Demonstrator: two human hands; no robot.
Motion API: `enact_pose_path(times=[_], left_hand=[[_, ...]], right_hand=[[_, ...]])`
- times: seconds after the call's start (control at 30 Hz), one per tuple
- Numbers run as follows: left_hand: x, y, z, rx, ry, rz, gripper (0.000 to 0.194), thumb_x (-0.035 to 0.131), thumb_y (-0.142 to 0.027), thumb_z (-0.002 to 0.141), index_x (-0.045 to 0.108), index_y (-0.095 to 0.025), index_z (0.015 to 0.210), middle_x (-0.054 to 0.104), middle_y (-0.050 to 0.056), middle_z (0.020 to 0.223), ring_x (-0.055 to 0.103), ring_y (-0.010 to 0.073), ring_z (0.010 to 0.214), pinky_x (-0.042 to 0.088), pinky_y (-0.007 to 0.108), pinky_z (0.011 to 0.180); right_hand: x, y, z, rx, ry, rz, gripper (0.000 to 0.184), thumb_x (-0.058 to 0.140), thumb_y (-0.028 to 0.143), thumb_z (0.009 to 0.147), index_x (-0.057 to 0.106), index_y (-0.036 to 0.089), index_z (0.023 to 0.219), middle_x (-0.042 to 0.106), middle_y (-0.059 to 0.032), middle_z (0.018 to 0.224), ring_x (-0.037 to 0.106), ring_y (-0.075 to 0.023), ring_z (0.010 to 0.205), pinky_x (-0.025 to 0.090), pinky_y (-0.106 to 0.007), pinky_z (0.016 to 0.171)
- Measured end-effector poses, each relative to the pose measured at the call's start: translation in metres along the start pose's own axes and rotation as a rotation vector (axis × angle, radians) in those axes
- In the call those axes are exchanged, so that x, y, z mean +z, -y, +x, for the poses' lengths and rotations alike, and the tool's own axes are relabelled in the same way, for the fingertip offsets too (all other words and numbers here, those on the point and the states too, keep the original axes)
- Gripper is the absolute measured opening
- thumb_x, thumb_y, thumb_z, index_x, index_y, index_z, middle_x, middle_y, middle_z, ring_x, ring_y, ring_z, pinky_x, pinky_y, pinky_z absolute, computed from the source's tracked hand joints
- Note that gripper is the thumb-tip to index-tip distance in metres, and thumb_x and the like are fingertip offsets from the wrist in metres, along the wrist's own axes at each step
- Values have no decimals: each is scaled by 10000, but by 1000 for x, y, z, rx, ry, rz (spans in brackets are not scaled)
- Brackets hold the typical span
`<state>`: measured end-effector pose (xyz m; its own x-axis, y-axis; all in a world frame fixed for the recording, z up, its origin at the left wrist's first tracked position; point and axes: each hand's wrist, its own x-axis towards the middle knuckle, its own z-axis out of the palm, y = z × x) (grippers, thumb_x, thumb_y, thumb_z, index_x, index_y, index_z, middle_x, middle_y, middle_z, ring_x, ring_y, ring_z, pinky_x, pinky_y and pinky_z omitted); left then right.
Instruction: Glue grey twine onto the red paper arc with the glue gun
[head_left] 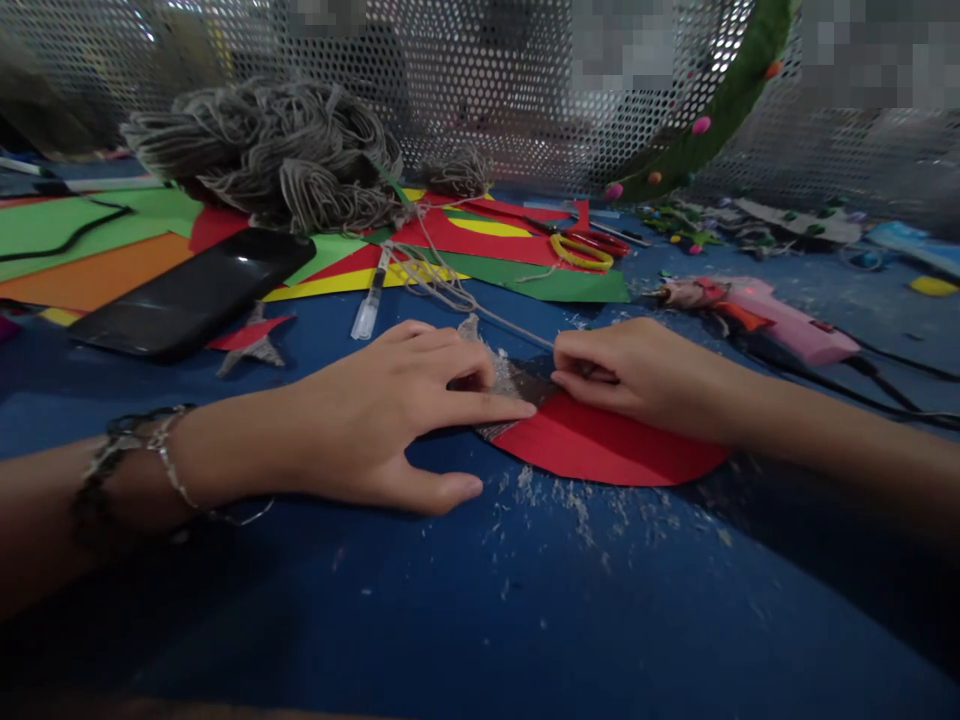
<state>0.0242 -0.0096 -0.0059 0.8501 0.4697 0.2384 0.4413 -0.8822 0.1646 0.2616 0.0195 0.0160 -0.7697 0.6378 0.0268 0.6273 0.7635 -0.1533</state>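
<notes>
Two hands filled my view: left hand (397,405), fingers spread, touched red paper (622,445); right hand (641,370), fingertips closed, pinched gray yarn (516,329).

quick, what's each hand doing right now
Left hand: open, fingers spread, pressing on the red piece.
Right hand: closed, thumb and fingers pinching the grey yarn at the red piece's upper edge.
</notes>
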Motion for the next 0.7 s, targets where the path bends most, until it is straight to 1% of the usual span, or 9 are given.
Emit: enact_pose_path(times=[0.17, 0.33, 0.47, 0.57, 0.7], left_hand=[[-3, -1, -1, 21, 34, 27, 430, 573, -394, 795, 556, -290, 1212, 593, 25, 999, 546, 218, 911, 321, 341, 863], [-5, 1, -4, 32, -5, -7, 427, 607, -369, 773, 567, -290, 1190, 598, 30, 1065, 556, 226, 953, 355, 320, 875], [-5, 4, -3, 54, -11, -9, 414, 614, -350, 768, 574, -291, 1176, 604, 30, 1066, 562, 229, 958, 376, 314, 862], [-7, 5, -4, 76, -9, 21, 396, 598, -359, 773, 577, -289, 1162, 611, 29, 1057, 571, 227, 935, 386, 318, 832], [-10, 7, -7, 97, 2, 55, 360, 561, -329, 790, 576, -287, 1147, 613, 17, 1070, 582, 210, 916, 382, 316, 810]], right_hand=[[0, 1, 0, 19, 18, 5, 160, 424, 235, 819, 395, 204, 665, 488, 23, 553, 401, -87, 485, 269, -209, 495], [1, 1, 0, 16, 13, -1, 164, 425, 236, 824, 389, 207, 667, 478, 27, 548, 392, -85, 480, 265, -211, 489], [1, 1, 0, 29, 19, -1, 169, 430, 237, 829, 397, 206, 667, 485, 26, 547, 403, -84, 479, 263, -212, 485], [0, 1, 0, 38, 31, -8, 166, 432, 228, 826, 408, 202, 664, 484, 30, 541, 398, -80, 471, 263, -208, 484], [2, -1, 0, 23, 10, 0, 170, 437, 230, 823, 412, 200, 657, 475, 35, 532, 389, -74, 460, 258, -200, 475]])
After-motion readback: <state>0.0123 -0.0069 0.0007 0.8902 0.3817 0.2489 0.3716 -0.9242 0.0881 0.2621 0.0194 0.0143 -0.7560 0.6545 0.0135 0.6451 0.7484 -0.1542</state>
